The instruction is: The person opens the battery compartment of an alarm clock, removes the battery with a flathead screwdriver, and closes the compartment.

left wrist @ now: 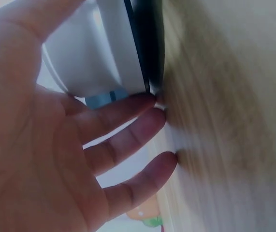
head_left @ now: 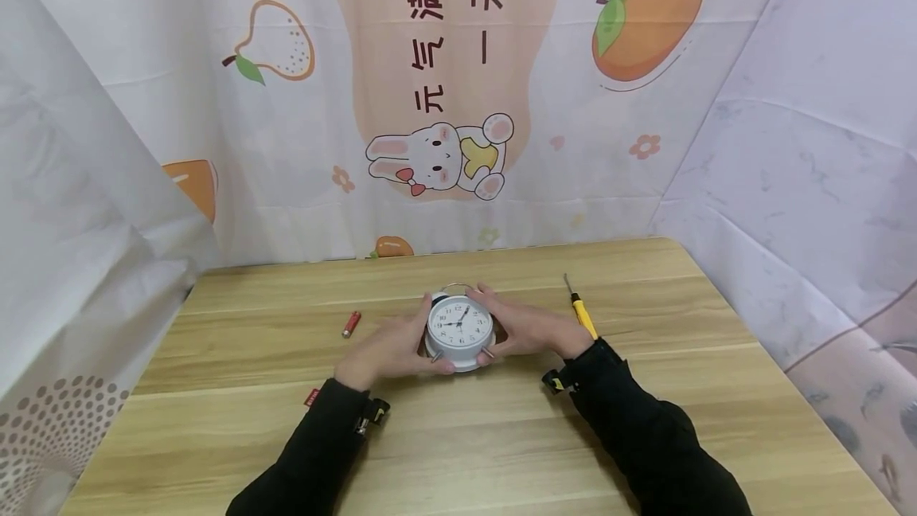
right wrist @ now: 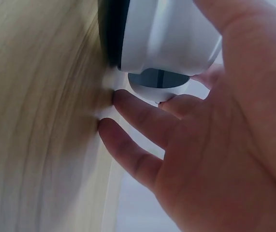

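Observation:
A white twin-bell alarm clock [head_left: 461,323] lies face up at the middle of the table, its two small metal legs towards me. My left hand [head_left: 394,347] grips its left side, with the thumb by one leg and the index finger near the bells. From the right, my right hand [head_left: 526,326] holds the other side in much the same way. In the left wrist view the clock's white casing [left wrist: 87,53] has its dark back close to the tabletop. A bell [right wrist: 162,79] shows beside the fingers in the right wrist view.
On the wooden table [head_left: 458,452], a red battery [head_left: 351,324] lies left of the clock. A yellow-handled screwdriver [head_left: 583,317] lies to the right, partly behind my right wrist. A small red piece [head_left: 311,397] shows beside my left sleeve. Printed curtains [head_left: 286,142] hang behind the table.

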The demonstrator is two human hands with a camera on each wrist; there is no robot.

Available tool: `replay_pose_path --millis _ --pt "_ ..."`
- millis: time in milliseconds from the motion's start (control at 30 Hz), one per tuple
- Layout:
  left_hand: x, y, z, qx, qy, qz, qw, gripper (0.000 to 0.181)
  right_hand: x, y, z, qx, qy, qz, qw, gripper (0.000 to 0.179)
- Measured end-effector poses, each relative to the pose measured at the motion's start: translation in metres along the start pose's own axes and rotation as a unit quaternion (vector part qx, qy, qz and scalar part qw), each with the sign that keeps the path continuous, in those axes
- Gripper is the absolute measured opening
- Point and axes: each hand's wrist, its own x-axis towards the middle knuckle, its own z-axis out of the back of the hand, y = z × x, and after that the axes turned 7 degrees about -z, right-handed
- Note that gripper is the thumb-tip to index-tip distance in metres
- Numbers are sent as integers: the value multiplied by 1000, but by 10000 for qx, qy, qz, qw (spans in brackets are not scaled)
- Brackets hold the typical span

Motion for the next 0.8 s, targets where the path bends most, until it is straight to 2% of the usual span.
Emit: replay_pose_path --millis 133,300,467,800 --pt "1 -1 -3 33 -14 3 10000 131 0 -1 0 -23 0 39 10000 116" --pt "1 -4 -5 168 198 186 9995 130 0 -1 -1 -80 -70 116 9999 117" --pt "-1 -7 -4 138 243 328 9991 129 0 0 -2 -93 -56 4 9999 116" --pt "-1 -8 -3 145 306 389 9987 127 0 1 -2 9 -10 -221 9998 114"
